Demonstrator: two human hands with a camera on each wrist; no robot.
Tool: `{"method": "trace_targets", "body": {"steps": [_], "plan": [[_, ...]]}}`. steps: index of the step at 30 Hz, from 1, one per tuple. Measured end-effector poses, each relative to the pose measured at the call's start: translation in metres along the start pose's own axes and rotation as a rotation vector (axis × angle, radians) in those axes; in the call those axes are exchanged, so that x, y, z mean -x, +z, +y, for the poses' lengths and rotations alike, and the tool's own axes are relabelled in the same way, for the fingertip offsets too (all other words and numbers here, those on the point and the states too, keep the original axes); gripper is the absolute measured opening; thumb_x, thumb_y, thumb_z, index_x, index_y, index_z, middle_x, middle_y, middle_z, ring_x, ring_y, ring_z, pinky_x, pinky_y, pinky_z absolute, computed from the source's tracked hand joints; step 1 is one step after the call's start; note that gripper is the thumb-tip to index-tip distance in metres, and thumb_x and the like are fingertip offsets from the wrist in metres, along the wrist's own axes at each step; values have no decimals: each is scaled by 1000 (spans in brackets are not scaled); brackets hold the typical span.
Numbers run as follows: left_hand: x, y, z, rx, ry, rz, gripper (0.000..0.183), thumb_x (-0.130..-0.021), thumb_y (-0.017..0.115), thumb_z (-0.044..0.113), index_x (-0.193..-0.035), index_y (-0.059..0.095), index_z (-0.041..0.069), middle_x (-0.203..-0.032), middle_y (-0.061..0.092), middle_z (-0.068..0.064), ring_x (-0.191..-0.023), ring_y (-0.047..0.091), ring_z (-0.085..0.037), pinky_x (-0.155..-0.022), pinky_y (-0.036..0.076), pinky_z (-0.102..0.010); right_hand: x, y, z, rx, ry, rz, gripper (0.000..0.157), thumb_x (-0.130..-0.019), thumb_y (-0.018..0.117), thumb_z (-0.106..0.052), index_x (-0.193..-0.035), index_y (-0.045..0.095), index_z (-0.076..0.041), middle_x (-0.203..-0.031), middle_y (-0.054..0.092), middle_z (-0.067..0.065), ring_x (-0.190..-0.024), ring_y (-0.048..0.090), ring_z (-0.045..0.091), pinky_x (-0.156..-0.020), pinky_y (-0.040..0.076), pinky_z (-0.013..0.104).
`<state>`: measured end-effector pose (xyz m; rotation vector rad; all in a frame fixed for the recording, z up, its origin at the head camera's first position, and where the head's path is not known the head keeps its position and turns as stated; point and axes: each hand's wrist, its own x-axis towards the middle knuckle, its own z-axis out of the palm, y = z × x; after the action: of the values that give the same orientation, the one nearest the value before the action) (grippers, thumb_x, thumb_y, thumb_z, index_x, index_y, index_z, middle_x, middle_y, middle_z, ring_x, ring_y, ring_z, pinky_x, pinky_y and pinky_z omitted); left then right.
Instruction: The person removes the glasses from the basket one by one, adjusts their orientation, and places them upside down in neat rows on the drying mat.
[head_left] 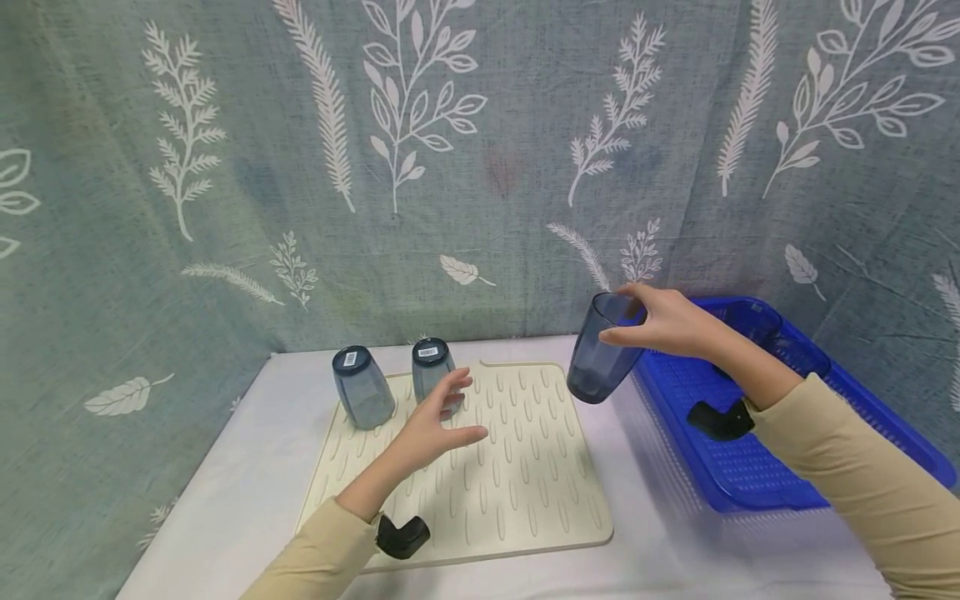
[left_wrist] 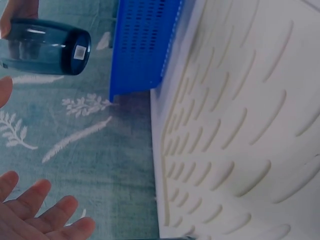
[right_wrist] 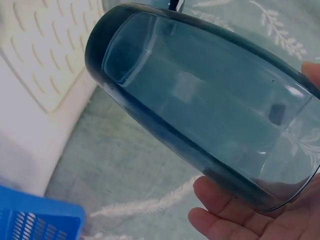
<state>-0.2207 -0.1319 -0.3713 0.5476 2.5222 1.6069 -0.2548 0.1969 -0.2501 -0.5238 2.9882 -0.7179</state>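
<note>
My right hand grips a blue tinted drinking glass near its rim, holding it tilted in the air between the mat and the basket. In the right wrist view the same glass fills most of the picture, with fingers along its side. My left hand hovers over the cream ribbed mat, fingers spread and holding nothing. Two more blue glasses, one at the mat's left edge and one beside it, stand upside down with labels on their bases. The left hand partly hides the second.
A blue plastic basket stands on the right of the white-covered table, with at least one dark glass at its far end, partly hidden by the right arm. A grey-green leaf-patterned cloth hangs behind.
</note>
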Motion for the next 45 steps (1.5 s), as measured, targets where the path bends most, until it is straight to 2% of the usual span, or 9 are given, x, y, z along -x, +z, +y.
{"method": "trace_targets", "body": {"steps": [5, 9, 19, 25, 30, 36, 45], "plan": [[-1, 1, 0, -2, 3, 2, 86, -77, 74, 25, -145, 23, 16, -145, 33, -12, -132, 31, -35, -106, 28, -50, 1, 6, 0, -50, 21, 20, 82, -80, 60, -52, -139, 32, -3, -119, 52, 23, -101, 54, 35, -75, 47, 46], [-2, 2, -1, -6, 8, 0, 86, -77, 74, 25, -145, 22, 16, -145, 32, -12, -132, 31, -34, -106, 28, -49, 3, 11, 0, -106, 32, 48, 82, -81, 60, -52, -140, 30, -3, -120, 51, 21, -104, 51, 34, -78, 45, 46], [-5, 7, 0, 8, 45, 26, 82, -79, 72, 23, -145, 23, 17, -144, 33, -11, -131, 33, -32, -106, 29, -48, 9, 29, -3, -292, 0, 179, 75, -82, 64, -43, -138, 31, -3, -120, 51, 17, -98, 54, 28, -74, 48, 37], [-8, 9, 3, 30, 44, 46, 83, -79, 73, 24, -145, 23, 15, -144, 33, -11, -131, 34, -32, -105, 30, -49, 11, 41, -7, -368, -4, 257, 74, -83, 65, -36, -139, 31, -2, -118, 52, 17, -98, 54, 28, -74, 47, 34], [-11, 9, 4, 60, 37, 49, 82, -80, 72, 24, -145, 22, 15, -144, 32, -12, -130, 35, -32, -105, 30, -50, 15, 52, -13, -437, -41, 318, 69, -84, 65, -28, -138, 32, 0, -115, 53, 18, -96, 54, 27, -75, 45, 31], [-13, 9, 5, 89, 42, 50, 78, -82, 69, 17, -144, 23, 14, -144, 32, -12, -130, 35, -32, -105, 30, -49, 16, 63, -19, -532, -54, 344, 64, -84, 64, -20, -137, 34, 0, -115, 53, 18, -96, 53, 25, -75, 45, 27], [-13, 8, 7, 147, 70, 64, 80, -81, 70, 18, -145, 21, 17, -145, 32, -9, -131, 35, -30, -105, 31, -47, 12, 80, -20, -653, -51, 365, 60, -85, 61, -15, -135, 34, 2, -113, 50, 19, -92, 49, 17, -76, 43, 18]]}}
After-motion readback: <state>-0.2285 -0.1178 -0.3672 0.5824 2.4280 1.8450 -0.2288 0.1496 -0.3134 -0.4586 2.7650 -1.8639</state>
